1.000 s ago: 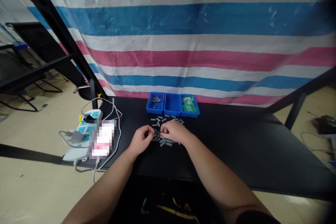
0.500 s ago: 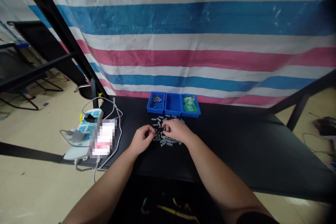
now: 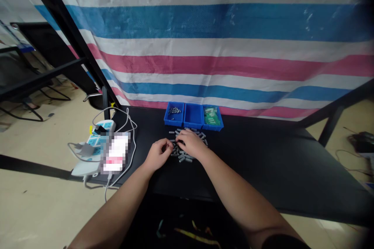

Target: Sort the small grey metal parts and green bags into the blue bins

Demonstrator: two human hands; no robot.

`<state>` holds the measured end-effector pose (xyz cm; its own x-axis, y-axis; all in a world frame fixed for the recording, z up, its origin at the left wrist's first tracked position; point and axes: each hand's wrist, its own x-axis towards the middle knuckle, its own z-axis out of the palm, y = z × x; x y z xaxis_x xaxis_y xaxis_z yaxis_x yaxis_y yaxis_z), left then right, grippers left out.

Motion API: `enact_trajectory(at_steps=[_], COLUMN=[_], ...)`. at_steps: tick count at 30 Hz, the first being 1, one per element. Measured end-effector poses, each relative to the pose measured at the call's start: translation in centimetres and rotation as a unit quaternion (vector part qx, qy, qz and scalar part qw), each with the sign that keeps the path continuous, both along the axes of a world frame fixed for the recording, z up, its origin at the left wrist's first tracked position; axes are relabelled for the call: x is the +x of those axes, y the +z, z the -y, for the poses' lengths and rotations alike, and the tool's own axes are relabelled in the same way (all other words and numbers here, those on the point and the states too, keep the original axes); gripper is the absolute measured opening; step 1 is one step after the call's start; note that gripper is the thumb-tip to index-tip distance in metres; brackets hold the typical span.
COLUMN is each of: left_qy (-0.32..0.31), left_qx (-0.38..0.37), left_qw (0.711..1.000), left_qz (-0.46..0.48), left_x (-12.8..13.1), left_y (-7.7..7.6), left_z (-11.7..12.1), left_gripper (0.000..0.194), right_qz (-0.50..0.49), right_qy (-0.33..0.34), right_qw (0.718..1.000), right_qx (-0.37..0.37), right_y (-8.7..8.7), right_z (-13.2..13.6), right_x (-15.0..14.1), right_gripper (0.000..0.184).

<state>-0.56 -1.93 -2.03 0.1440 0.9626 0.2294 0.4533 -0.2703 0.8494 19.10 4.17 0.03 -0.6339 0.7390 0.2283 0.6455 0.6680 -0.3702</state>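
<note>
On the black table, small grey metal cylinders (image 3: pixel 186 158) lie in a loose pile between and around my hands. At the pile's left edge is my left hand (image 3: pixel 158 154), thumb and fingertips pinched together; whatever they hold is too small to make out. My right hand (image 3: pixel 191 144) reaches over the middle of the pile, fingers curled down with the tips close together among the cylinders. It covers part of the pile, and anything in its fingertips is hidden.
Behind the pile stand three joined blue bins: the left bin (image 3: pixel 168 121) holds small metal parts, the middle bin (image 3: pixel 193 114) is bare, the right bin (image 3: pixel 215 127) holds green-and-white pieces. To the left lie a power strip (image 3: pixel 109 126), cables and a phone (image 3: pixel 117 151). A striped sheet (image 3: pixel 204 66) hangs behind.
My right hand has shifted a little left across the pile, showing more cylinders on the right and covering others. My left hand has stayed in place, still pinched.
</note>
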Motion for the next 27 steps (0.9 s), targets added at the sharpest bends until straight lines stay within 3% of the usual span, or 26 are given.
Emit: enact_trajectory(at_steps=[7, 10, 13, 16, 19, 24, 27], left_qy=[-0.002, -0.001, 0.0, 0.001, 0.003, -0.005, -0.005], left_qx=[0.004, 0.005, 0.007, 0.008, 0.004, -0.003, -0.006], left_qw=[1.0, 1.0, 1.0, 1.0, 1.0, 1.0, 1.0], left_qz=[0.007, 0.011, 0.012, 0.006, 0.008, 0.014, 0.007], left_x=[-0.1, -0.1, 0.0, 0.0, 0.0, -0.1, 0.0], left_y=[0.1, 0.1, 0.0, -0.1, -0.1, -0.2, -0.1], left_z=[0.1, 0.1, 0.0, 0.0, 0.0, 0.0, 0.0], left_gripper=[0.012, 0.013, 0.014, 0.015, 0.015, 0.012, 0.014], right_qz=[-0.012, -0.107, -0.245, -0.321, -0.329, -0.272, -0.324], right_qy=[0.002, -0.018, -0.039, -0.044, -0.028, -0.007, -0.043], right_qw=[1.0, 0.994, 0.969, 0.946, 0.942, 0.933, 0.913], right_qx=[0.01, 0.008, 0.004, -0.009, -0.066, -0.238, -0.245], right_y=[0.1, 0.6, 0.9, 0.7, 0.1, -0.5, -0.3], right_z=[0.0, 0.2, 0.1, -0.4, -1.0, -1.3, -1.6], right_x=[0.4, 0.5, 0.6, 0.9, 1.6, 2.5, 1.7], right_gripper=[0.009, 0.016, 0.019, 0.016, 0.016, 0.013, 0.017])
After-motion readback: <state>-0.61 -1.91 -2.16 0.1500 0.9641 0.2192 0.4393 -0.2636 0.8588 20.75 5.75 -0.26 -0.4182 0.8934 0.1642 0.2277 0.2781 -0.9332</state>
